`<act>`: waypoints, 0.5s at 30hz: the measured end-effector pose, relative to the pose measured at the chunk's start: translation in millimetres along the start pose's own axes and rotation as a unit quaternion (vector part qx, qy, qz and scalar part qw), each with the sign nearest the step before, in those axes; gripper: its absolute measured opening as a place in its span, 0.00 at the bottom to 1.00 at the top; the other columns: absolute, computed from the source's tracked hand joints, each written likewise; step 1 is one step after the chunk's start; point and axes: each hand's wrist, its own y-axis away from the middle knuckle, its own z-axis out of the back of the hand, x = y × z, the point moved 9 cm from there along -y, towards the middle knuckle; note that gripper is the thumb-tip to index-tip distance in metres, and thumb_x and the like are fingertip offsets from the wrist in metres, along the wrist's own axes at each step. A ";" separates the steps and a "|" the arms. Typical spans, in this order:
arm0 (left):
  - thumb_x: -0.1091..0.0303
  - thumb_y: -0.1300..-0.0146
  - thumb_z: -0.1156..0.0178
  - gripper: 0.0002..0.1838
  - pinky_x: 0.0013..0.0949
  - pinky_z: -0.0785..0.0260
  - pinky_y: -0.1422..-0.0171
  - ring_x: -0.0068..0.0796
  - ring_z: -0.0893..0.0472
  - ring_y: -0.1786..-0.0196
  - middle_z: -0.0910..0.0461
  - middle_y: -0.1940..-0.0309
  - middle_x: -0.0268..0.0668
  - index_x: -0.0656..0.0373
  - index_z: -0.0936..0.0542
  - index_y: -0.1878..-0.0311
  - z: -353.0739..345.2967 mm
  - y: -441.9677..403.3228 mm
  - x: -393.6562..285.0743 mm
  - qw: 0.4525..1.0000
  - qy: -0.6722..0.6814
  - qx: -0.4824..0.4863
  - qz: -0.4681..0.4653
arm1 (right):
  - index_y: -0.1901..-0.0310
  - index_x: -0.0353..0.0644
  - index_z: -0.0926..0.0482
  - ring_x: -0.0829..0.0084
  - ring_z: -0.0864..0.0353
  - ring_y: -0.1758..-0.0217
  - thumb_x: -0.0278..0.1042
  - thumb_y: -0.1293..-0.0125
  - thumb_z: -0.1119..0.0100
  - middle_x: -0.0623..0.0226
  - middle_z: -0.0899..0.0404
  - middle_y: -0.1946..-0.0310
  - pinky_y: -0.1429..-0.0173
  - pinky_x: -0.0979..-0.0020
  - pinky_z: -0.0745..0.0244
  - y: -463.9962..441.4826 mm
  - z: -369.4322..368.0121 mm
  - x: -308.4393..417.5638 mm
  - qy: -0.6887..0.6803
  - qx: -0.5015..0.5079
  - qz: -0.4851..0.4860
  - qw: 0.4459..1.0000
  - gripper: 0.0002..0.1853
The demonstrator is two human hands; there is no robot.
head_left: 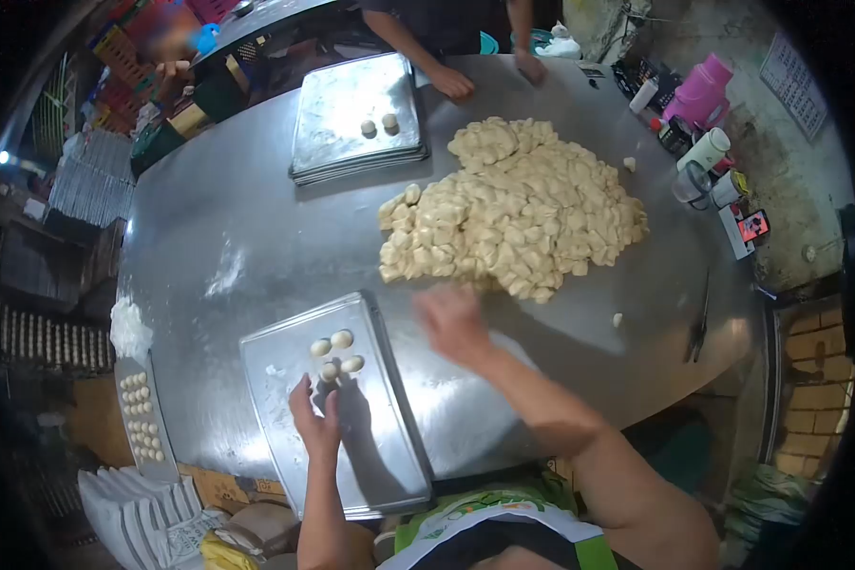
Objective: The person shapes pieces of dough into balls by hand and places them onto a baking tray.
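Observation:
My left hand is over a metal tray at the table's near side, thumb and fingers apart. Just beyond its fingertips is a dough ball, and more round dough balls sit close by on the same tray. Between that tray and a big heap of cut dough pieces, my right hand hovers near the heap's front edge. Motion smears its fingers, so whether they hold anything is unclear.
A stack of trays with two dough balls stands at the far side, near another person's hand. Flour and a narrow tray of balls lie left. A dark pointed tool, jars and a pink jug line the right.

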 end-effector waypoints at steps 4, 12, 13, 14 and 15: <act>0.73 0.42 0.29 0.23 0.45 0.29 0.43 0.45 0.21 0.45 0.20 0.48 0.44 0.59 0.19 0.42 -30.4 -8.9 -50.9 1.000 0.010 0.001 0.009 | 0.59 0.42 0.20 0.53 0.21 0.51 0.35 0.35 0.35 0.56 0.21 0.58 0.46 0.52 0.28 -65.0 70.2 -114.6 0.125 -0.089 -0.067 0.986 0.08; 0.70 0.40 0.33 0.11 0.50 0.30 0.44 0.56 0.22 0.48 0.19 0.51 0.48 0.59 0.18 0.54 -192.8 -158.0 -227.5 0.975 -0.001 0.054 -0.215 | 0.59 0.39 0.24 0.58 0.20 0.57 0.33 0.32 0.35 0.57 0.22 0.60 0.52 0.60 0.25 -30.7 147.6 -141.9 -0.097 -0.095 -0.045 0.990 0.08; 0.70 0.40 0.33 0.11 0.50 0.30 0.44 0.56 0.22 0.48 0.19 0.51 0.48 0.59 0.18 0.54 -213.0 -171.6 -220.3 0.974 0.005 0.060 -0.218 | 0.59 0.39 0.24 0.60 0.21 0.61 0.33 0.31 0.36 0.58 0.21 0.63 0.55 0.62 0.25 6.7 129.7 -159.0 -0.129 -0.043 -0.105 0.985 0.08; 0.70 0.41 0.34 0.10 0.50 0.31 0.46 0.56 0.22 0.50 0.20 0.53 0.49 0.58 0.18 0.56 -244.7 -186.7 -200.8 0.965 -0.046 0.096 -0.239 | 0.59 0.40 0.24 0.63 0.21 0.66 0.33 0.31 0.36 0.58 0.21 0.66 0.58 0.63 0.25 51.2 108.3 -174.9 -0.158 0.003 -0.165 0.974 0.08; 0.69 0.42 0.35 0.08 0.50 0.31 0.49 0.56 0.23 0.53 0.20 0.56 0.50 0.58 0.19 0.59 -269.0 -200.2 -194.6 0.951 -0.089 0.130 -0.267 | 0.57 0.40 0.24 0.65 0.22 0.71 0.33 0.30 0.38 0.60 0.21 0.71 0.63 0.64 0.25 98.0 102.8 -176.4 -0.156 0.001 -0.235 0.959 0.08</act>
